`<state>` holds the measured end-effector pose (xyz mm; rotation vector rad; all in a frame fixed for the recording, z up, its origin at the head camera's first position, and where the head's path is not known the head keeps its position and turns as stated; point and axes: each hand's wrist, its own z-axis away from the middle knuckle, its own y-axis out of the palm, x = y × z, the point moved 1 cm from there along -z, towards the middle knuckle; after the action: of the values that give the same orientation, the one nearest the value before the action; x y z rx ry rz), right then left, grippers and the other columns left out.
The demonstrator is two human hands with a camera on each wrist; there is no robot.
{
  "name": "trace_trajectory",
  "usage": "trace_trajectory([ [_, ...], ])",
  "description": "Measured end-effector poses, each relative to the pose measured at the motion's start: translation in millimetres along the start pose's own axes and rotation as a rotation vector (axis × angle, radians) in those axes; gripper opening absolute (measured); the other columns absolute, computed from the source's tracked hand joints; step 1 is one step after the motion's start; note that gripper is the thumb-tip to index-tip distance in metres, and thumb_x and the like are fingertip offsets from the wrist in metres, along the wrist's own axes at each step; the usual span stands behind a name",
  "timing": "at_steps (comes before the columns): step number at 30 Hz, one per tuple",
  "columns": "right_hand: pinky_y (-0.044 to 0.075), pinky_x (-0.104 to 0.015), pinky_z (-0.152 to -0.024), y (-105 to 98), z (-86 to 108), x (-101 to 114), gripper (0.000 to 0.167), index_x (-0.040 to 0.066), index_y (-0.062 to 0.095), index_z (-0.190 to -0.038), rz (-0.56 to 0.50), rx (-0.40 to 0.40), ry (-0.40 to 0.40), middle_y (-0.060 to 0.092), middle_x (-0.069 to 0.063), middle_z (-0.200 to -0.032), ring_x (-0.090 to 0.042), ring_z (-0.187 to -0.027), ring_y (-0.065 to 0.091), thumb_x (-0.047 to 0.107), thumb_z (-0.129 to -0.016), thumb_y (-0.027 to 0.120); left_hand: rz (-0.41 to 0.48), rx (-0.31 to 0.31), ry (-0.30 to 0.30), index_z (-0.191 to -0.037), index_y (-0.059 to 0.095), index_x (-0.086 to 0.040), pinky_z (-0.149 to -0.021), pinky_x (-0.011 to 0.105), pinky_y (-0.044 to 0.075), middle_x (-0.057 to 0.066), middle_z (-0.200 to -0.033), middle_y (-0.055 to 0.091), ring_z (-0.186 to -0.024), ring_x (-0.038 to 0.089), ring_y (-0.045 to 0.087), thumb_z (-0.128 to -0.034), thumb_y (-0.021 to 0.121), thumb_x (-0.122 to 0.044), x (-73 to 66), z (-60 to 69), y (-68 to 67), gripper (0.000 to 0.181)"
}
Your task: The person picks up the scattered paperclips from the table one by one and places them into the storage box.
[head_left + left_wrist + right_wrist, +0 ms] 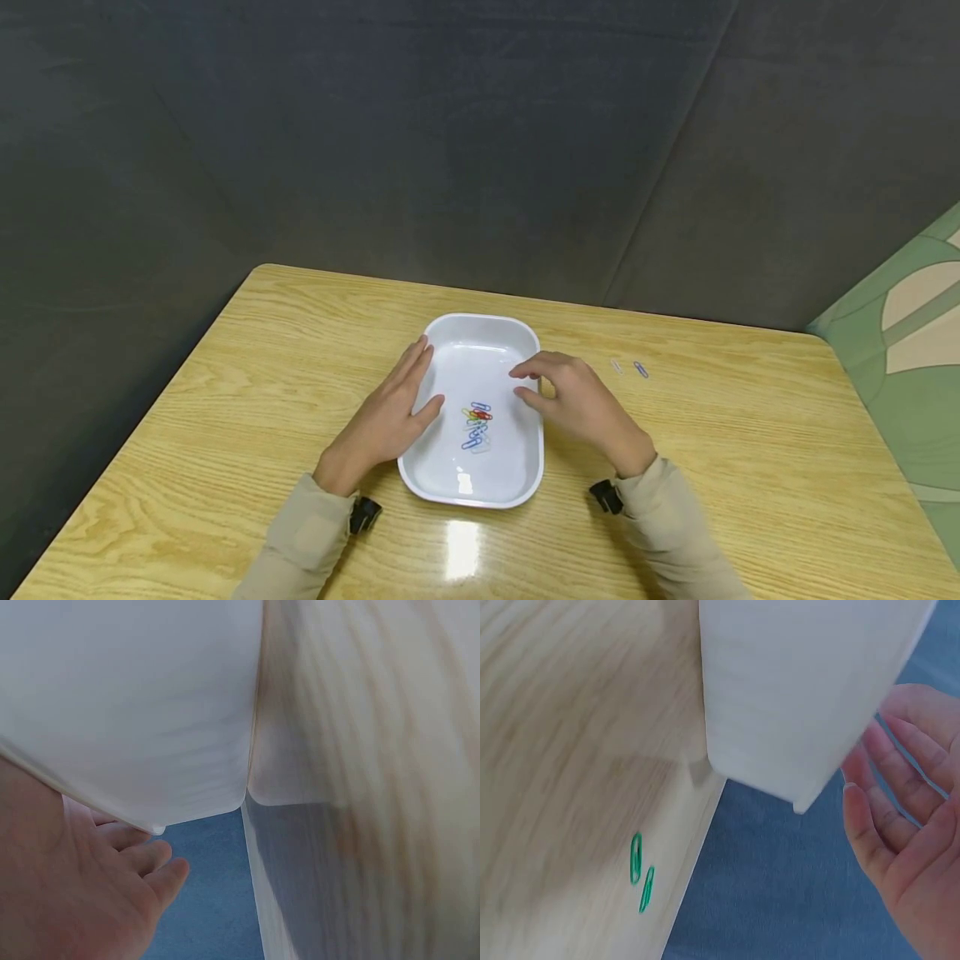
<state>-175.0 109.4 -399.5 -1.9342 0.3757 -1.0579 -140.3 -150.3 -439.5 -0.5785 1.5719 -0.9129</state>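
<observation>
A white rectangular tray [471, 492] lies on the table, with a small cluster of paper clips [477, 427] inside, blue, red, yellow and pale. My left hand [382, 421] is at the tray's left rim, fingers extended and thumb over the inside; in the left wrist view, the tray wall hides part of that hand [82, 877]. Over the right rim hovers my right hand [581, 404], fingers loosely bent, thumb apart from them. Nothing shows between its fingers in the right wrist view, where the hand [915, 810] appears beside the tray's outer wall [795, 690].
Right of the tray, a pale paper clip [617, 367] and a blue paper clip [641, 369] lie on the wooden table [750, 433]; two clips look green in the right wrist view. A dark cloth wall [450, 150] stands behind the table's far edge.
</observation>
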Motion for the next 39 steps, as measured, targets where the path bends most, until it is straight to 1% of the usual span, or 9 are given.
trace_trajectory([
  [5, 0.055, -0.033, -0.076, -8.0, 5.6, -4.5, 0.020, 0.009, 0.075, -0.106, -0.007, -0.018, 0.027, 0.074, -0.005, -0.099, -0.015, -0.087, 0.063, 0.010, -0.086, 0.077, 0.004, 0.003, 0.002, -0.159, 0.017, -0.005, -0.125, 0.048, 0.018, 0.008, -0.169, 0.008, -0.156, 0.029, 0.010, -0.1017, 0.051, -0.036, 0.2, 0.1, -0.5, 0.073],
  [9, 0.054, -0.034, -0.075, -12.0, 9.1, -10.0, 0.021, 0.010, 0.075, -0.106, 0.002, -0.036, 0.030, 0.074, -0.004, -0.104, -0.018, -0.091, 0.065, 0.011, -0.086, 0.077, 0.007, 0.005, 0.003, -0.159, 0.017, -0.005, -0.125, 0.049, 0.018, 0.008, -0.169, 0.008, -0.156, 0.029, 0.010, -0.1018, 0.050, -0.036, 0.4, -0.1, -0.2, 0.073],
  [14, 0.056, -0.035, -0.075, -15.3, 14.1, -18.7, 0.019, 0.009, 0.075, -0.105, -0.003, -0.053, 0.025, 0.075, -0.003, -0.103, -0.020, -0.092, 0.067, 0.013, -0.086, 0.077, 0.002, 0.002, 0.001, -0.159, 0.018, -0.005, -0.125, 0.049, 0.018, 0.008, -0.169, 0.008, -0.156, 0.030, 0.010, -0.1015, 0.050, -0.036, 0.7, -0.4, 0.5, 0.073],
  [21, 0.056, -0.038, -0.075, -18.2, 22.5, -29.8, 0.019, 0.012, 0.075, -0.105, -0.003, -0.039, 0.069, 0.074, 0.001, -0.102, -0.020, -0.093, 0.066, 0.014, -0.086, 0.077, 0.004, 0.001, -0.002, -0.159, 0.018, -0.006, -0.126, 0.048, 0.017, 0.008, -0.169, 0.008, -0.156, 0.029, 0.010, -0.1015, 0.050, -0.036, 0.3, -1.0, 0.9, 0.073],
  [28, 0.055, -0.045, -0.077, -20.4, 29.8, -41.7, 0.020, 0.008, 0.074, -0.106, 0.009, -0.026, 0.098, 0.074, -0.005, -0.104, -0.024, -0.094, 0.068, 0.014, -0.087, 0.076, 0.025, -0.003, -0.007, -0.159, 0.016, -0.006, -0.126, 0.048, 0.017, 0.009, -0.169, 0.008, -0.156, 0.029, 0.010, -0.1012, 0.052, -0.033, -1.1, -0.8, 1.4, 0.074],
  [33, 0.054, -0.044, -0.078, -22.8, 34.1, -50.1, 0.022, 0.006, 0.074, -0.107, 0.005, -0.026, 0.109, 0.075, -0.008, -0.105, -0.025, -0.093, 0.068, 0.012, -0.086, 0.077, 0.027, -0.002, -0.004, -0.160, 0.014, -0.006, -0.126, 0.047, 0.017, 0.010, -0.169, 0.008, -0.156, 0.029, 0.010, -0.1011, 0.052, -0.033, -1.2, -0.8, 1.8, 0.075],
  [36, 0.052, -0.043, -0.081, -24.0, 36.3, -55.0, 0.022, 0.006, 0.074, -0.107, 0.002, -0.014, 0.129, 0.075, -0.008, -0.106, -0.026, -0.093, 0.068, 0.012, -0.086, 0.076, 0.020, 0.000, -0.005, -0.160, 0.013, -0.007, -0.125, 0.047, 0.017, 0.009, -0.169, 0.008, -0.156, 0.029, 0.011, -0.1013, 0.051, -0.035, -0.7, -0.7, 2.0, 0.075],
  [39, 0.051, -0.043, -0.080, -25.1, 38.5, -59.4, 0.022, 0.006, 0.074, -0.107, 0.004, 0.001, 0.147, 0.075, -0.007, -0.106, -0.026, -0.093, 0.068, 0.012, -0.087, 0.076, 0.015, -0.002, -0.009, -0.160, 0.013, -0.008, -0.125, 0.048, 0.018, 0.009, -0.169, 0.008, -0.156, 0.029, 0.011, -0.1014, 0.050, -0.036, -0.5, -0.4, 1.7, 0.075],
])
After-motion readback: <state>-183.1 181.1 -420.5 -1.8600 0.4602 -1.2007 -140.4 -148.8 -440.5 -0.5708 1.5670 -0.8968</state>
